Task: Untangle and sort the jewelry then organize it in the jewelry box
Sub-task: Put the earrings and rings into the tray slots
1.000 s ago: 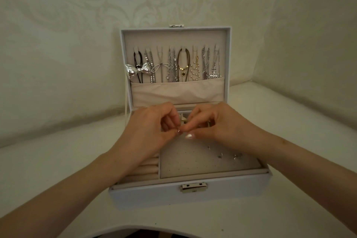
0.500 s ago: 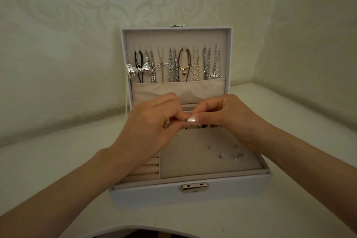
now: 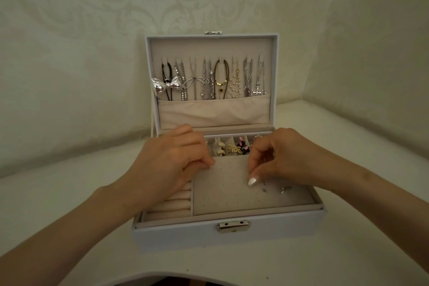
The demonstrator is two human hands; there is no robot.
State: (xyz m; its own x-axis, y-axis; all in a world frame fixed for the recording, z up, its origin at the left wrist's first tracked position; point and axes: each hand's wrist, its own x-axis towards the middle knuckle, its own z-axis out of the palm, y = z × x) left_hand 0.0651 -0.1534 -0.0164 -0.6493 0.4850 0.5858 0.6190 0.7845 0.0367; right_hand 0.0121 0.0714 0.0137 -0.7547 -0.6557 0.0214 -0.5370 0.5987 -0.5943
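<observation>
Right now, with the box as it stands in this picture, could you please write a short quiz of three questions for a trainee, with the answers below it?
1. True or false: the lid of the jewelry box is closed.
2. Where is the silver bow? A) at the left end of the necklaces hung in the lid; B) on the ring rolls; C) on the table.
3. Fill in: the small studs on the perforated pad lie nearest to the ___ hand.

Key
1. False: it stands open and upright.
2. A.
3. The right hand.
</observation>
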